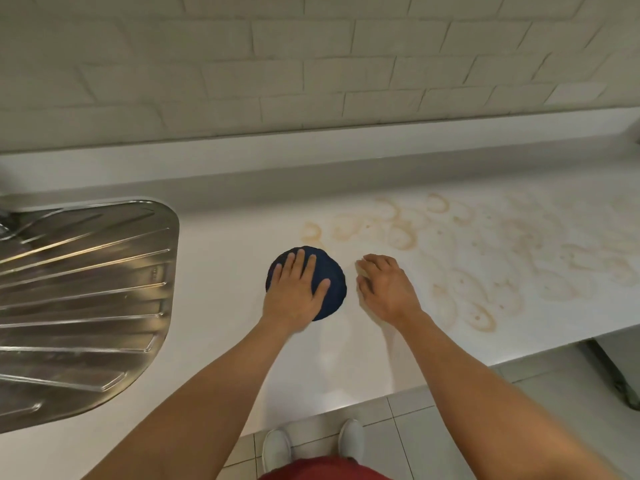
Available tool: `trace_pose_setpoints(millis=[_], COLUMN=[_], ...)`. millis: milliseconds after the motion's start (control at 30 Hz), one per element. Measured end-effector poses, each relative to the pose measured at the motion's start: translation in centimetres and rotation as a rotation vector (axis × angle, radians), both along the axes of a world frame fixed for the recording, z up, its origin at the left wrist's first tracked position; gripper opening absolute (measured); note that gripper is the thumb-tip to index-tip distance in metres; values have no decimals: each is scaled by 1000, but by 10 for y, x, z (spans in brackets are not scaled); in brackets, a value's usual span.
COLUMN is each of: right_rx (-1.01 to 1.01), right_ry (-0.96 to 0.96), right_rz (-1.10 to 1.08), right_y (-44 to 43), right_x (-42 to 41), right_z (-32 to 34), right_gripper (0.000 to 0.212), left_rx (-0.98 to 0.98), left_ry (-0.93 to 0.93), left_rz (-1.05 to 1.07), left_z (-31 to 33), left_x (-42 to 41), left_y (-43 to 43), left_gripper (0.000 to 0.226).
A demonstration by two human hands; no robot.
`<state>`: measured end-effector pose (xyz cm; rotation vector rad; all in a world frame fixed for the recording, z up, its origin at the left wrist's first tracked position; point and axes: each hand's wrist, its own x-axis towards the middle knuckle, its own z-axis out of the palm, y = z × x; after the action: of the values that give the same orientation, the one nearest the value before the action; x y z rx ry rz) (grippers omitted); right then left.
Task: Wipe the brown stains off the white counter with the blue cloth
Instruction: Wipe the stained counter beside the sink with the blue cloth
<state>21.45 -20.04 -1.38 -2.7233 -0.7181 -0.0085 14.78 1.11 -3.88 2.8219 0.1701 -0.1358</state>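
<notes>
The left hand [294,292] lies flat on the blue cloth [334,275], its fingers [300,263] straight and spread, pressing the cloth onto the white table [221,271] rather than clutching it. The right hand [388,292] rests on the table just to the right of the cloth, its fingers loosely bent and holding nothing. The cloth is bunched into a small round pad. Only the nearest ring of the brown stains [485,268] lies just beyond the left fingertips, while the bulk spreads well to the right of both hands. The likeliest trouble is that, with no real grip on it, the pad slips out from under the palm on a hard sweep, or unfolds and drags. So small a pad against so wide a patch could also smear the marks about, and if they are dried on, light pressure may leave them. A sweep to the left of the fingers could run the cloth onto the steel drainer [79,289]. Whether the cloth is damp cannot be told. The part of it under the palm is hidden, the stains run out of view at the right edge, and the drainer is cut off on the left.
</notes>
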Motion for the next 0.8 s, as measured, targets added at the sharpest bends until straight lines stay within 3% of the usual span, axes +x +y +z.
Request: trace_pose_setpoints(millis=[133,367,467,700,800], right_rx=[-20,-95,-34,-82,-75], right_ry=[-27,31,53,31,17], right_rz=[2,54,14,-78,-103], right_y=[1,-3,-3,-9,-7], right_x=[5,15,22,22,18], right_z=[-1,3,10,-1,-9], right_gripper=[33,33,34,39,45], left_rx=[53,25,14,122,108], left_ry=[-25,53,76,-52,-56], left_rz=[8,46,77,-151,-116], left_z=[-9,1,5,-11,-12], left_x=[4,70,90,45,54], left_y=[17,53,38,37,66], left_gripper=[79,70,67,69,72])
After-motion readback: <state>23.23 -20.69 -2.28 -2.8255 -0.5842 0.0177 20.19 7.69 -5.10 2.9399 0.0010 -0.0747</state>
